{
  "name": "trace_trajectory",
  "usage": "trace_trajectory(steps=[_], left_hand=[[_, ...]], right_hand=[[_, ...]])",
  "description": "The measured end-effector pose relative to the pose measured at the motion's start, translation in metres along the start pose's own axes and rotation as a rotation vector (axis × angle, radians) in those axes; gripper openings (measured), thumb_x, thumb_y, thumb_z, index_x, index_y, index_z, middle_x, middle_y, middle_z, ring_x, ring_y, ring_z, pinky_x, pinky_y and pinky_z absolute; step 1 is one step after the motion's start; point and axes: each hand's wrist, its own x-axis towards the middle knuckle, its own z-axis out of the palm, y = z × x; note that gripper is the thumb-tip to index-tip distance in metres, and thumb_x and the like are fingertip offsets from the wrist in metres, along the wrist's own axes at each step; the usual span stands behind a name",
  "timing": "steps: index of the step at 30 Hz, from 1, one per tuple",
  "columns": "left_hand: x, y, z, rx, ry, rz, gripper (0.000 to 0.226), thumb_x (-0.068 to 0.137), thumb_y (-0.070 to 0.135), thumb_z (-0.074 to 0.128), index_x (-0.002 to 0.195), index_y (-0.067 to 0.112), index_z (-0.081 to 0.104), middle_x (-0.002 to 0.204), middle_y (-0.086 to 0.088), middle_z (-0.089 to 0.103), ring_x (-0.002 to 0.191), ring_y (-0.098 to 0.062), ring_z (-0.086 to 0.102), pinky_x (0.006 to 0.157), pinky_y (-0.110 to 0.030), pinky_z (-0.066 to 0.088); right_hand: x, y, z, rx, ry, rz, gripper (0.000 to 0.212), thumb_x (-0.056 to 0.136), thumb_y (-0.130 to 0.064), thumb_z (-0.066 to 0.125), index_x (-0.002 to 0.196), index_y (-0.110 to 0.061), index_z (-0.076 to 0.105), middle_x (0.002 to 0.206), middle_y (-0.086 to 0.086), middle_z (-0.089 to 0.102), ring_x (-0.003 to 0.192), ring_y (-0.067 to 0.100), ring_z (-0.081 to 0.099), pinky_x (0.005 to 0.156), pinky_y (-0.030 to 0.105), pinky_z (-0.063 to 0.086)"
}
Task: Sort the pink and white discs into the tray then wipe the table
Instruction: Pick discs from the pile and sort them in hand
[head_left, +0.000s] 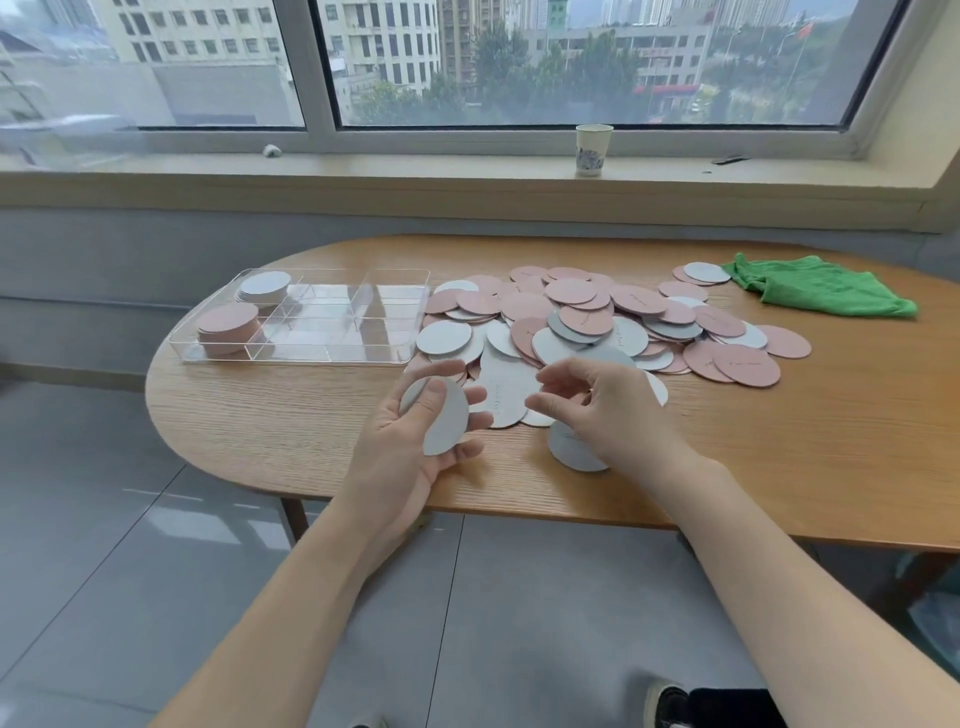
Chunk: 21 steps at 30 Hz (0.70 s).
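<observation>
A big heap of pink and white discs (618, 317) covers the middle of the wooden table (270, 415). My left hand (415, 441) grips a white disc (441, 421) in its curled fingers and thumb, just left of the heap. My right hand (608, 410) hovers over white discs at the heap's near edge, fingers loosely curled, and part of a white disc (571, 452) shows under its palm; whether it holds that disc is unclear. The clear tray (332, 358) at the left holds a white stack (265, 286) at the back and a pink stack (228, 322) in front.
A green cloth (821, 286) lies crumpled at the table's far right. A paper cup (592, 148) stands on the windowsill behind the table. The table's near edge runs just below my wrists, with grey floor tiles beneath.
</observation>
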Motion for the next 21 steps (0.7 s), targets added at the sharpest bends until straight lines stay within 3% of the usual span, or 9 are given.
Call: trace_trajectory(steps=[4,7,13,15,18,21], left_hand=[[0.001,0.004,-0.01,-0.065,0.075,-0.016,0.029,0.101,0.024,0.059,0.124,0.007,0.063,0.11,-0.023,0.07,0.094,-0.033,0.069,0.072,-0.037,0.06],[0.001,0.004,-0.01,-0.108,0.101,-0.032,0.032,0.1,0.028,0.058,0.118,0.003,0.065,0.106,-0.025,0.068,0.092,-0.032,0.069,0.069,-0.036,0.059],[0.004,0.006,-0.01,-0.095,0.085,-0.063,0.046,0.093,0.043,0.058,0.113,0.002,0.066,0.098,-0.023,0.07,0.086,-0.029,0.07,0.069,-0.037,0.054],[0.005,0.006,-0.01,-0.09,0.074,-0.07,0.045,0.093,0.04,0.06,0.114,0.001,0.066,0.098,-0.023,0.07,0.086,-0.029,0.07,0.069,-0.037,0.055],[0.005,0.005,-0.013,-0.082,0.051,-0.063,0.04,0.088,0.025,0.071,0.118,0.0,0.065,0.101,-0.023,0.069,0.09,-0.031,0.068,0.069,-0.036,0.056],[0.004,0.004,-0.014,-0.046,0.031,-0.049,0.047,0.079,0.015,0.081,0.121,0.001,0.064,0.103,-0.023,0.069,0.093,-0.031,0.069,0.074,-0.038,0.058]], right_hand=[[0.017,-0.004,0.017,-0.183,-0.067,-0.021,0.047,0.08,-0.045,0.081,0.117,-0.018,0.071,0.106,-0.005,0.068,0.098,0.01,0.061,0.09,0.028,0.05],[0.025,-0.008,0.028,-0.319,-0.136,0.021,0.068,0.073,-0.056,0.082,0.129,-0.024,0.062,0.116,-0.005,0.057,0.107,0.014,0.054,0.095,0.035,0.048],[0.035,-0.011,0.036,-0.248,-0.169,0.094,0.077,0.064,-0.044,0.093,0.131,-0.025,0.06,0.114,-0.004,0.059,0.098,0.013,0.055,0.09,0.03,0.046],[0.036,-0.01,0.035,-0.204,-0.159,0.119,0.073,0.065,-0.037,0.094,0.128,-0.024,0.061,0.111,-0.004,0.059,0.094,0.011,0.056,0.084,0.025,0.044],[0.034,-0.007,0.031,-0.102,-0.102,0.12,0.042,0.075,-0.025,0.089,0.111,-0.021,0.068,0.095,-0.007,0.062,0.078,0.006,0.057,0.067,0.011,0.042],[0.032,-0.003,0.024,0.083,-0.034,0.131,0.016,0.081,-0.023,0.083,0.093,-0.021,0.073,0.084,-0.004,0.067,0.072,0.008,0.059,0.066,0.017,0.047]])
